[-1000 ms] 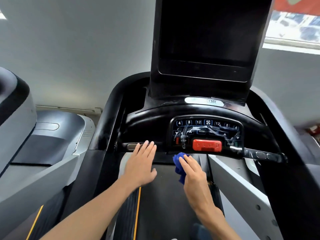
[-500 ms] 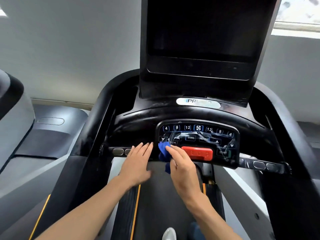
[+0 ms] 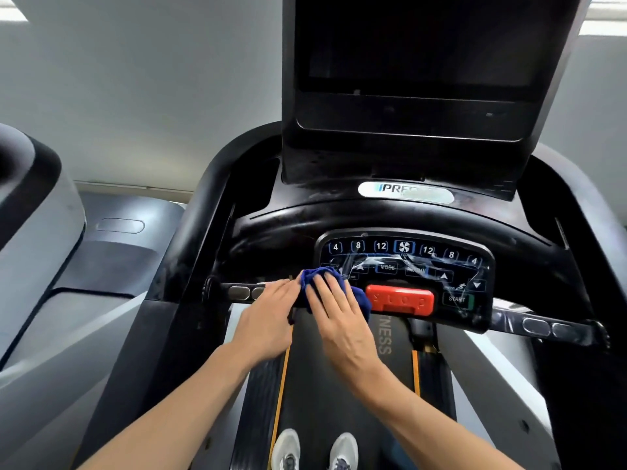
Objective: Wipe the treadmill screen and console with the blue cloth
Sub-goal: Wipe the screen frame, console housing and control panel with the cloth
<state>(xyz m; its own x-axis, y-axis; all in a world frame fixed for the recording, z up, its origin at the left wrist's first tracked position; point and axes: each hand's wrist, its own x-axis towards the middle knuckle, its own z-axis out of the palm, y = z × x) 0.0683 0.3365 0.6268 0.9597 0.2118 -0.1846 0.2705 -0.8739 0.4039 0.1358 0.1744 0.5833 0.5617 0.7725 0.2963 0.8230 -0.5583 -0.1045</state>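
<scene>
Blue cloth (image 3: 339, 293) bunched up at lower left corner of the button panel (image 3: 403, 269), just left of the red stop bar (image 3: 400, 300), pressed onto the console (image 3: 281, 239) front edge. Right hand (image 3: 339, 320) lies flat on top of cloth, fingers straight and close together, fingertips near the INCLINE label; cloth sticks out past fingertips and to the right of the hand, touching the stop bar's left end. Left hand (image 3: 268, 317) just beside it on the left, fingers straight and together, resting on the cross handlebar (image 3: 244, 293), fingertips touching cloth's left edge; holds nothing. Silver pulse pads visible on bar left of that hand. Panel covered in crinkled clear film; START key at its right end, well apart from cloth. Dark screen (image 3: 417, 45) stands upright above console, well above both hands, untouched. Open console surface left of the panel and along the arc above it; logo plate (image 3: 403, 191) between arc and screen base. Right handlebar section (image 3: 543, 325) free of hands. Below: running belt (image 3: 339, 385) with orange edge lines, two grey shoes (image 3: 315, 449) on it at bottom edge. Neighbouring grey machine (image 3: 51, 249) at far left, well apart. Pale wall behind.
</scene>
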